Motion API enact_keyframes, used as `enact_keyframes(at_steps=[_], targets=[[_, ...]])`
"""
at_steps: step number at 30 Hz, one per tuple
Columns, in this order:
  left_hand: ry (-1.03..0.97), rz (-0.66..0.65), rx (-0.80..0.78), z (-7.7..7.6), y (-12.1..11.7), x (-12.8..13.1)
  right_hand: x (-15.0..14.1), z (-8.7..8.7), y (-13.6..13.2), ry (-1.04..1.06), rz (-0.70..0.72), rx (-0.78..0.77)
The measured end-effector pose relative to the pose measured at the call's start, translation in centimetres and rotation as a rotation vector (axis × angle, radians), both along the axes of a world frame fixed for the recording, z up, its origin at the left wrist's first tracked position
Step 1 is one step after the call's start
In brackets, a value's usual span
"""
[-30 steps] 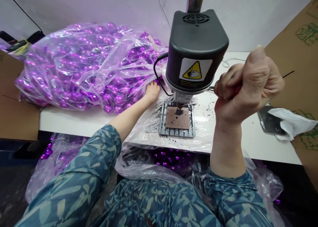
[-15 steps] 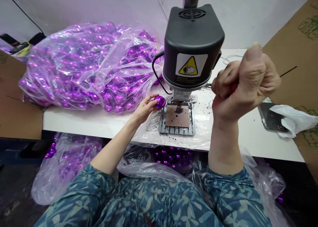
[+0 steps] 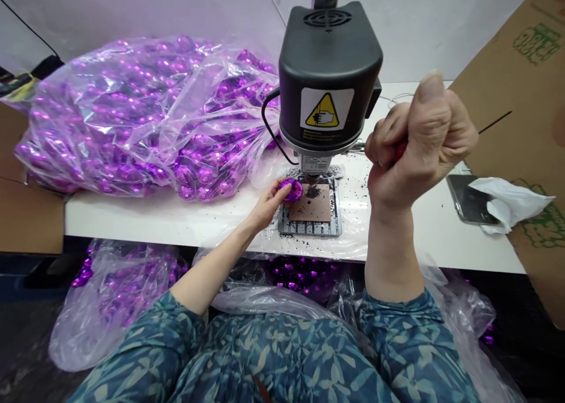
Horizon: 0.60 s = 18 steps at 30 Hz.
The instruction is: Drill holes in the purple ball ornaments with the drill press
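Between the thumb and fingers of my left hand [image 3: 270, 206] is a shiny purple faceted disc [image 3: 292, 190], like a large gem. It is at the left edge of a square brown board [image 3: 318, 212] on the slotted metal base [image 3: 336, 229] of a drill press [image 3: 330, 56]. Dark shavings and a small hole mark the board just below the machine's chuck. Raised at the right of the press, my right hand [image 3: 421, 144] is wrapped round the red grip of its lever [image 3: 358, 146]; most of the grip is hidden by the fingers.
A big clear bag of purple gems [image 3: 145, 120] fills the table's left side. More bagged gems [image 3: 304, 273] are below the front edge. A phone [image 3: 468, 200] and crumpled tissue [image 3: 512, 203] lie at right, by a cardboard box [image 3: 525, 115]. Shavings are scattered over the white table [image 3: 128, 215].
My left hand has moved the purple disc rightward, from beside the base to over the board's left edge. My right hand keeps its hold on the lever. The whole view has shifted slightly.
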<state>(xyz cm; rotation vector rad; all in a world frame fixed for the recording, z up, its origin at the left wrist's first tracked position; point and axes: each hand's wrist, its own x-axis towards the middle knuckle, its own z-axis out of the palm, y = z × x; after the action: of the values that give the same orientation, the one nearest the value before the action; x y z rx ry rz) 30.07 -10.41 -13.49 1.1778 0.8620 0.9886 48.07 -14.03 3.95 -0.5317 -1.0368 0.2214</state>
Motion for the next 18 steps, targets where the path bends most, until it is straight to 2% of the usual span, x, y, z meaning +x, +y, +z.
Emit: enact_keyframes(at_steps=[6,10,14,18], targets=[[0.102,-0.038,0.094,-1.2,0.2,0.4,0.0,-0.3,0.2,-0.025,-0.019,0.047],[0.156,-0.024,0.214,-1.4,0.3,0.8,0.2,-0.3,-0.2,-0.045,-0.003,0.017],[0.152,0.004,0.255,-1.8,0.3,1.7,0.1,-0.2,-0.4,-0.030,0.006,0.014],[0.185,0.041,0.314,-2.2,0.3,2.2,0.0,-0.3,-0.5,-0.044,-0.067,-0.064]])
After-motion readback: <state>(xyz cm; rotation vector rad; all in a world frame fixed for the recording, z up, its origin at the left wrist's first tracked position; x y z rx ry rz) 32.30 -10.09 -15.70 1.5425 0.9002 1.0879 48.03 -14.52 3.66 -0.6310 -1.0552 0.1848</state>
